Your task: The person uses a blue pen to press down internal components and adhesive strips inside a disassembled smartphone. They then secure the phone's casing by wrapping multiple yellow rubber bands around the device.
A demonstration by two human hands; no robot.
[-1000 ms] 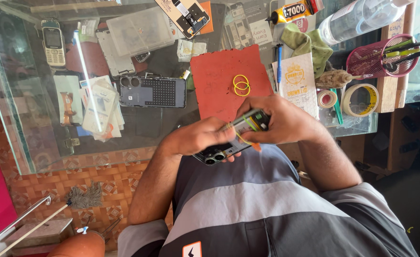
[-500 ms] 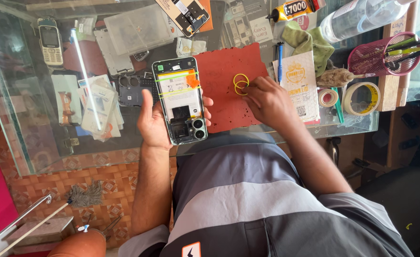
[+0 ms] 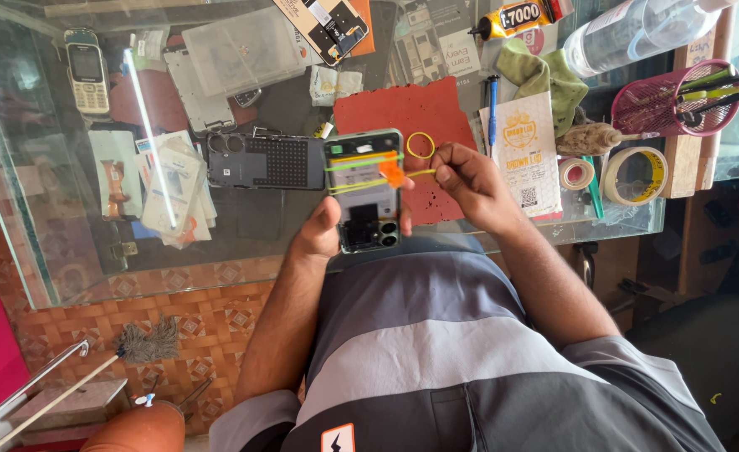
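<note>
Smartphone (image 3: 364, 192) gripped by left hand (image 3: 323, 234) beside red mat (image 3: 407, 125); yellow band (image 3: 369, 172), newly wrapped since 0.5 s earlier, pinched taut by right hand (image 3: 470, 180).

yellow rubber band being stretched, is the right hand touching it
Touching. The head view shows the right hand pinching the yellow rubber band at its end, pulled taut across the phone held in the left hand.

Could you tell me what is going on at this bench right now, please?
A person holds a smartphone upright in the left hand, above a red mat on the glass table. The right hand stretches a yellow rubber band across the phone. Another rubber band lies on the mat.
</note>
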